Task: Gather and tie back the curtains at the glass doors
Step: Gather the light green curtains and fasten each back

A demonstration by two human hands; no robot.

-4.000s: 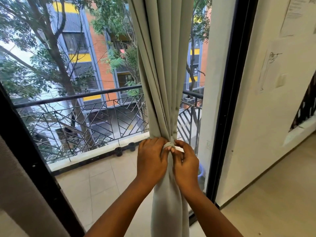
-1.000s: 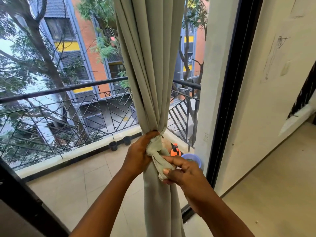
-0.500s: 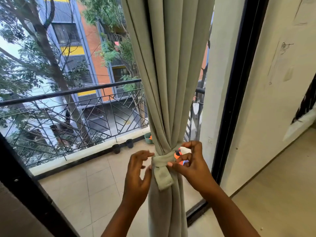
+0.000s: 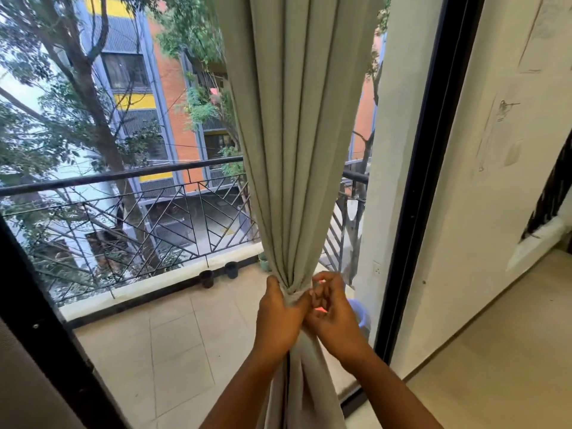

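A grey-green curtain (image 4: 297, 150) hangs in front of the glass door (image 4: 154, 243), gathered into tight pleats and cinched by a tie-back band (image 4: 294, 295) of the same cloth. My left hand (image 4: 280, 320) grips the bundle and the band from the left. My right hand (image 4: 332, 317) is at the band's right side with fingers curled against it; whether it pinches the band is hidden behind the fingers. The hanging tail of the band is covered by my hands. Below them the curtain (image 4: 309, 382) falls loose.
The black door frame (image 4: 411, 212) stands just right of the curtain, with a cream wall (image 4: 495, 181) beyond. Another dark frame post (image 4: 40, 320) crosses the lower left. Outside lie a tiled balcony, a black railing (image 4: 123, 178), two small dark pots (image 4: 218, 274) and a blue bucket (image 4: 359, 311).
Both hands, open on either side of the tied band half a second ago, have closed in on it. The band's hanging tail is now covered. The view has shifted a little.
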